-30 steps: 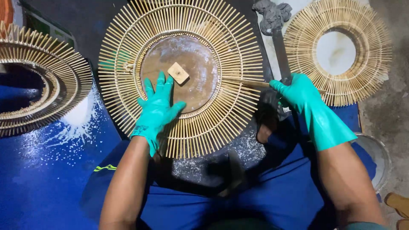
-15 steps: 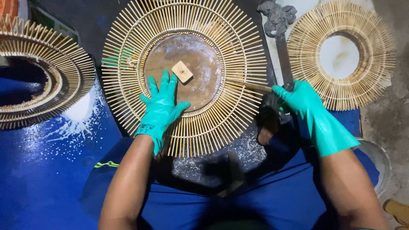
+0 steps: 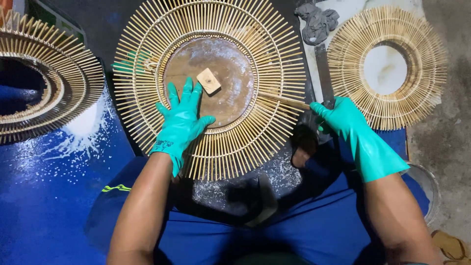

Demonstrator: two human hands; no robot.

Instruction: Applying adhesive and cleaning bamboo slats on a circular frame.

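A round sunburst frame of thin bamboo sticks [image 3: 267, 59] lies in front of me, around a brown wooden disc [image 3: 230, 73] with a small pale wooden block [image 3: 209, 80] on it. My left hand [image 3: 180, 122], in a teal glove, lies flat with fingers spread on the frame's lower left, its fingertips on the disc's edge. My right hand [image 3: 343, 122], also gloved, pinches the outer end of a loose bamboo stick [image 3: 282, 99] that lies across the frame's right side and points toward the disc.
A second, smaller sunburst frame [image 3: 431, 59] lies on a white board at the upper right, a third frame [image 3: 73, 78] at the left edge. A grey crumpled rag [image 3: 316, 22] sits at the top. Blue sheeting [image 3: 44, 196] carries pale sawdust. A metal bowl rim [image 3: 427, 179] shows at right.
My left hand has shifted slightly up onto the disc's edge. My right hand keeps the stick's end at the frame's right side, pushed a little further inward.
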